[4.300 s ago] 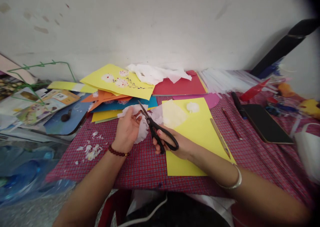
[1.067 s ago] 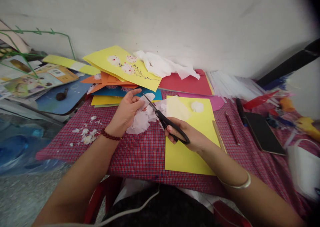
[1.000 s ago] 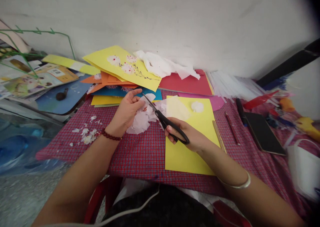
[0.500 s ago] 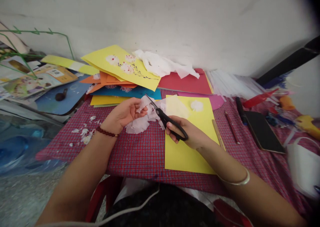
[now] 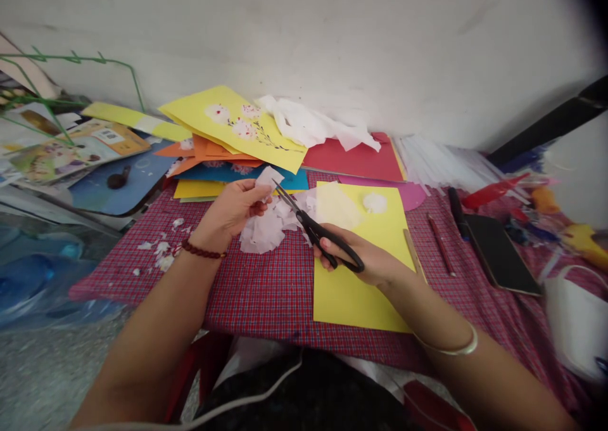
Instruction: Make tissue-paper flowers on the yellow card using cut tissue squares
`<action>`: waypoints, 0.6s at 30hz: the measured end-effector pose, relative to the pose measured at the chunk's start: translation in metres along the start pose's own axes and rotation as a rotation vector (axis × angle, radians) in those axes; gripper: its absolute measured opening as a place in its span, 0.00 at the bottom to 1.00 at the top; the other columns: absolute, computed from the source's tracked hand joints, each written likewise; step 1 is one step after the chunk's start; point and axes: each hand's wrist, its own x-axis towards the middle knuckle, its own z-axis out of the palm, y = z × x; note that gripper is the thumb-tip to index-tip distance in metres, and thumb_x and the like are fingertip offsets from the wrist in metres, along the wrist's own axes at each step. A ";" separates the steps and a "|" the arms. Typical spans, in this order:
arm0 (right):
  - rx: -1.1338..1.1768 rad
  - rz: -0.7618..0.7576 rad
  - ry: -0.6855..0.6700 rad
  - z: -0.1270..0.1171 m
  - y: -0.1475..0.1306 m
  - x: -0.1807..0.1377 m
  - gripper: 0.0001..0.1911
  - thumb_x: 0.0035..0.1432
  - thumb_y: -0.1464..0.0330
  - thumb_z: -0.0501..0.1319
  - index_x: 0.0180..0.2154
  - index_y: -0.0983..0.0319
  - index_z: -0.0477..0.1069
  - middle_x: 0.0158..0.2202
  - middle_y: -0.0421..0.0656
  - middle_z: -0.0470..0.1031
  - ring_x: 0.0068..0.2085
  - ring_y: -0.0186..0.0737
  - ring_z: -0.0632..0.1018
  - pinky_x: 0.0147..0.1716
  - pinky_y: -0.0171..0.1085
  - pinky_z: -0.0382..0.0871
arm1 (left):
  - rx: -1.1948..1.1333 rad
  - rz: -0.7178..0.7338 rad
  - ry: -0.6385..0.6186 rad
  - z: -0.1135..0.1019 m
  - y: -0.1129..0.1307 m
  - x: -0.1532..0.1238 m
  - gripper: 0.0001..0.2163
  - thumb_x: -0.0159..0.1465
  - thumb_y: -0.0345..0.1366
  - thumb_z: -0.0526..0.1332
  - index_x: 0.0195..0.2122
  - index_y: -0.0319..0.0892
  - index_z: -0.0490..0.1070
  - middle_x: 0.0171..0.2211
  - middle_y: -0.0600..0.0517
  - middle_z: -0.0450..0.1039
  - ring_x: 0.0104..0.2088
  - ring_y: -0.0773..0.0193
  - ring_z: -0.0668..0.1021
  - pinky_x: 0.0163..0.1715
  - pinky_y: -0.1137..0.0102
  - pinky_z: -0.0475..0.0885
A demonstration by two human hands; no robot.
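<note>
My left hand [image 5: 230,210] pinches a small piece of white tissue paper [image 5: 267,178] above the red checked tablecloth [image 5: 266,291]. My right hand [image 5: 368,261] grips black scissors [image 5: 319,231], their blades pointing up-left toward that piece. A pile of white tissue pieces [image 5: 270,225] lies between both hands. A yellow sheet [image 5: 361,260] lies under my right hand, with a white tissue ball [image 5: 375,202] and a pale tissue square [image 5: 337,206] on it.
Coloured paper sheets [image 5: 237,158] are stacked behind, with a flower-decorated yellow card [image 5: 237,127] and crumpled white tissue [image 5: 313,123] on them. A pencil [image 5: 441,243], black marker [image 5: 456,209], dark phone [image 5: 498,250] and wooden stick [image 5: 415,258] lie right. Tissue scraps [image 5: 161,253] lie left.
My left hand has lifted a small tissue piece away from the pile. The scissors have shifted slightly right and toward me. The camera view moved a little.
</note>
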 end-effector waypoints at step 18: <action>0.069 0.015 -0.040 -0.005 0.006 0.002 0.26 0.56 0.48 0.67 0.41 0.62 0.68 0.29 0.38 0.68 0.24 0.29 0.67 0.20 0.35 0.56 | 0.136 -0.068 -0.147 -0.002 -0.001 -0.002 0.10 0.50 0.36 0.73 0.21 0.39 0.73 0.17 0.55 0.68 0.16 0.75 0.67 0.17 0.78 0.62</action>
